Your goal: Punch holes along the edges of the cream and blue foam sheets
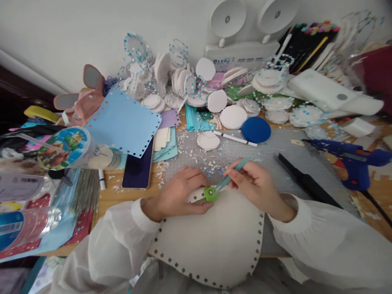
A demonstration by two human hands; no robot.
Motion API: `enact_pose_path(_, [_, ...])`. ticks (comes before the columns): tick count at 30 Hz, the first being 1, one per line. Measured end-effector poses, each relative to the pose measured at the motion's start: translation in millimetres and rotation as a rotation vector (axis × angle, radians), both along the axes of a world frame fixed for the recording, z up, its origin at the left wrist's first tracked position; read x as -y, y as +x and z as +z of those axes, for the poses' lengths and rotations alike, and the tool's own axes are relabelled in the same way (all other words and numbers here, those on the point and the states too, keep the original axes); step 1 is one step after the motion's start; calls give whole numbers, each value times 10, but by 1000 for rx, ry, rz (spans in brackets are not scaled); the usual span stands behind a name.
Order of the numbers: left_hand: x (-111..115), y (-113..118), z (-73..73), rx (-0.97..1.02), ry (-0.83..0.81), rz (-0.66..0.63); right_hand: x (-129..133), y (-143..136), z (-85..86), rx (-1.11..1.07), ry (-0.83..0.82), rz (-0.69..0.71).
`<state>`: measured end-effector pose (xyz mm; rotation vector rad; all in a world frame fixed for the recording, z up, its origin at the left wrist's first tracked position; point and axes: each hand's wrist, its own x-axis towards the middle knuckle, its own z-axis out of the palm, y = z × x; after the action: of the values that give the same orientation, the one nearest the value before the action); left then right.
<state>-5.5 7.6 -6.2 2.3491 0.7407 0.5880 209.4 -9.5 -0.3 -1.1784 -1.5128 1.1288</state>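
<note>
While the green punch (210, 194) sits over the upper edge of the white sheet (208, 241), the teal tweezers (234, 170) point at its side, their tips touching or nearly so; a skewed poke could slip and nick the sheet, and a slack hold could let the punch twist. The punch lies between the thumb and forefinger of the left hand (180, 191), which look clamped on it. The right hand's (257, 184) fingers pinch the tweezers. Beyond, paper scraps (214, 169) litter the grey mat (272, 149).
</note>
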Motion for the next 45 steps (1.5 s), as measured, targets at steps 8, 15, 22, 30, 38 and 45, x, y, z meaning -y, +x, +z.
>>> enact_pose_path(8, [-1, -2, -10, 2, 6, 8, 25, -34, -28, 12, -1, -34])
enact_pose_path(15, [1, -1, -7, 7, 2, 9, 50, 35, -3, 167, 248, 66])
enact_pose_path(22, [-8, -7, -18, -10, -8, -6, 37, 34, 49, 249, 387, 101])
enact_pose_path(30, [0, 0, -17, 4, 8, 1, 56, 51, -5, 230, 275, 97])
enact_pose_path(38, [-7, -10, -25, 4, -1, -2, 85, 45, -81, 150, 188, 72])
enact_pose_path(45, [45, 36, 3, -36, 89, 76, 78, 19, 54, 278, 537, 52])
